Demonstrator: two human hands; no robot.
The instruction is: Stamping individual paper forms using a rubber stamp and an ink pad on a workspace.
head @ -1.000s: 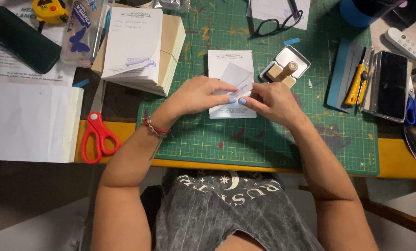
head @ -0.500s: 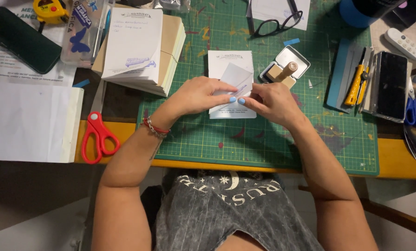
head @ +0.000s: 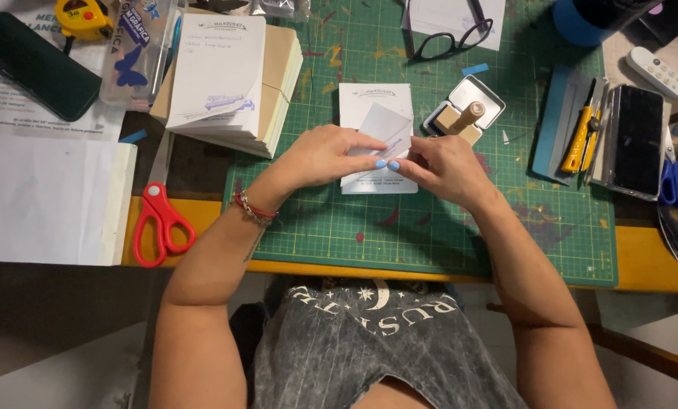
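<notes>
Head view: on a green cutting mat (head: 430, 235), a left hand (head: 324, 155) and right hand (head: 445, 167) pinch one small white paper sheet (head: 384, 125) over a white card (head: 375, 102) at centre. At two o'clock, one open tin (head: 481, 95) holds a wooden-handled stamp (head: 460, 120). At nine o'clock lie one pair of red scissors (head: 161, 223).

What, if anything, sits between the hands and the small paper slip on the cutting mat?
Nothing visible. The left hand and right hand both already pinch the small paper slip over the white sheet. The stamp tin lies off to the right, apart from them.
</notes>
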